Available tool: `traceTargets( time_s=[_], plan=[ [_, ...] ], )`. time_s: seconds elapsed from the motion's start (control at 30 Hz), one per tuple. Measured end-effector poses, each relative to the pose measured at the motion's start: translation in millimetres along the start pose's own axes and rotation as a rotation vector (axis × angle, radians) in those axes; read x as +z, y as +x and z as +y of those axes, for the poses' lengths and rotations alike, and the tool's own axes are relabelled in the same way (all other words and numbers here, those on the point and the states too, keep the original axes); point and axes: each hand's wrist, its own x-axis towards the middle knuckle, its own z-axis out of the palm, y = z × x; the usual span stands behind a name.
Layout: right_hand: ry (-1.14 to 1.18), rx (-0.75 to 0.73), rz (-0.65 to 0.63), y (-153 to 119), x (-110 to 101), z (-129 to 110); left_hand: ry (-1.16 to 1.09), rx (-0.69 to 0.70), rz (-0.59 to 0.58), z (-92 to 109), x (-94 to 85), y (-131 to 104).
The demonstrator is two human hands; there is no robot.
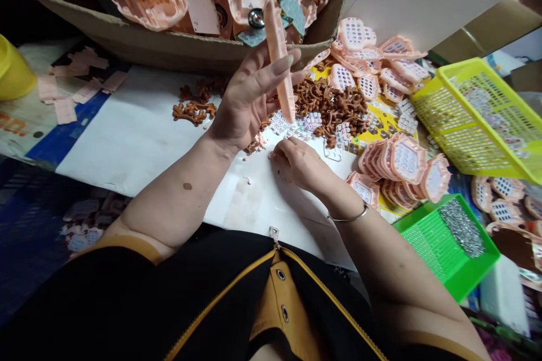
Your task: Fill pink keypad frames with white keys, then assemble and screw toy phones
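Note:
Raised in front of the cardboard box, my left hand (pixel 249 93) grips a pink plastic shell (pixel 279 62) that is seen edge-on, thumb on its near side. Lower and to the right, my right hand (pixel 298 163) rests at the white board (pixel 169 141), its fingers curled together; what they pinch, if anything, is hidden. Just beyond the right hand lie small white button pieces (pixel 311 123). Behind them is a heap of brown plastic parts (pixel 339 104). Tiny pink bits lie on the board between my forearms.
The cardboard box (pixel 169 51) across the back holds pink shells with circuit boards. At right are stacked pink panels (pixel 406 161), a yellow basket (pixel 449 115) and a green tray (pixel 432 254) of screws. Flat pink pieces (pixel 63 110) and a yellow container (pixel 14 70) are at left.

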Motion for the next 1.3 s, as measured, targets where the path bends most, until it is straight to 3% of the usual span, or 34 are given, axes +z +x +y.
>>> traceTargets(
  time_s=[0.13, 0.2, 0.27, 0.4, 0.5, 0.63, 0.77, 0.9, 0.97, 1.17, 1.3],
  plan=[
    [0.061, -0.004, 0.029, -12, 4, 7, -0.099, -0.063, -0.010, -6, -1.9, 2],
    [0.077, 0.003, 0.113, -21, 5, 13, -0.116, -0.116, -0.038, -10, -3.7, 2],
    [0.155, 0.016, 0.326, -32, 3, 19, -0.122, -0.169, -0.050, -14, -5.8, 2],
    [0.281, 0.037, 0.883, -57, -11, 17, -0.068, -0.278, -0.071, -23, -8.3, -1],
    [0.221, -0.082, 1.024, -67, -21, 3, -0.032, -0.357, -0.156, -29, -8.1, -4],
    [0.089, -0.288, 1.029, -63, -24, -10, -0.032, -0.434, -0.259, -34, -8.0, -8],
    [0.051, -0.386, 0.965, -58, -23, -7, -0.081, -0.457, -0.291, -36, -8.3, -9],
    [-0.040, -0.401, 0.780, -65, -26, 0, -0.060, -0.420, -0.177, -36, -8.1, -9],
    [-0.094, -0.391, 0.715, -69, -27, 3, -0.053, -0.463, -0.186, -36, -8.2, -9],
    [-0.028, -0.446, 0.701, -77, -24, 6, -0.088, -0.521, -0.207, -36, -6.4, -11],
    [-0.130, -0.359, 0.709, -77, -23, 5, -0.068, -0.529, -0.228, -34, -3.8, -12]
  ],
)
